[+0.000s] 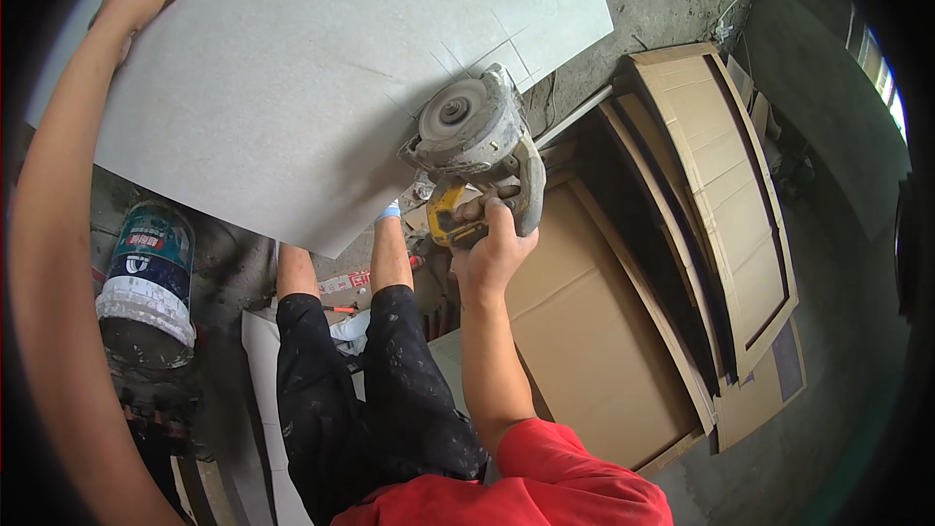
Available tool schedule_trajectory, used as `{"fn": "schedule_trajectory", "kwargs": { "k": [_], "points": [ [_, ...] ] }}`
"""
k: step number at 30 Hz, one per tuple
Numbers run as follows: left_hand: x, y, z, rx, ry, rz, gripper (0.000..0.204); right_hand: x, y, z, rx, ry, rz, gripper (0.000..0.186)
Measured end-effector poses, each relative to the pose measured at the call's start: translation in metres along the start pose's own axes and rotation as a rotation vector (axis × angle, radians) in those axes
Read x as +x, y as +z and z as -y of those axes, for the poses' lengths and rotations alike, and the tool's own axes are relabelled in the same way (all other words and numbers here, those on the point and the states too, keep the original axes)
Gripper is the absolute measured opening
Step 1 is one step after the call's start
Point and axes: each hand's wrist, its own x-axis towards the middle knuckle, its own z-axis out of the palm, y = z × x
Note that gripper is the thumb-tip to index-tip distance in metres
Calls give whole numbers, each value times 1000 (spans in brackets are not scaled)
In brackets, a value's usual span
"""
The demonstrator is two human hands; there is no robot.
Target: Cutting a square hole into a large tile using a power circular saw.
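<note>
A large pale grey tile (263, 49) stretches across the upper left, with thin pencil-like lines drawn near its right end. My right hand (494, 245) is wrapped round the yellow and grey handle of a dusty handheld tile saw (474, 122). The saw's round blade faces up toward me, over the tile's right part; whether it touches the tile I cannot tell. At the tile's far left edge, my left hand (139, 2) grips it, thumb lying on top and the other fingers mostly hidden.
A bucket (146, 278) with a dark label and white lower band stands at left, below the tile. Large flattened cardboard boxes (604, 331) lean in a stack at right. Tools and scraps lie round my feet on the rough concrete floor (682, 0).
</note>
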Motion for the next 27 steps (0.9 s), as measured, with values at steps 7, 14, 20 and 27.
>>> {"fn": "schedule_trajectory", "kwargs": {
  "k": [7, 14, 20, 27],
  "points": [
    [1, 4, 4, -59, 24, -23, 69, 0, 0, 0, 16, 11, 39, 9],
    [2, 3, 5, -11, 19, 9, 69, 1, 3, 2, -10, 5, -13, 9],
    [10, 10, 15, -24, 82, -76, 78, 2, 2, 2, -4, 25, -21, 9],
    [23, 17, 24, 40, 22, -91, 79, 3, 1, 0, -30, 21, -17, 9]
  ]
}}
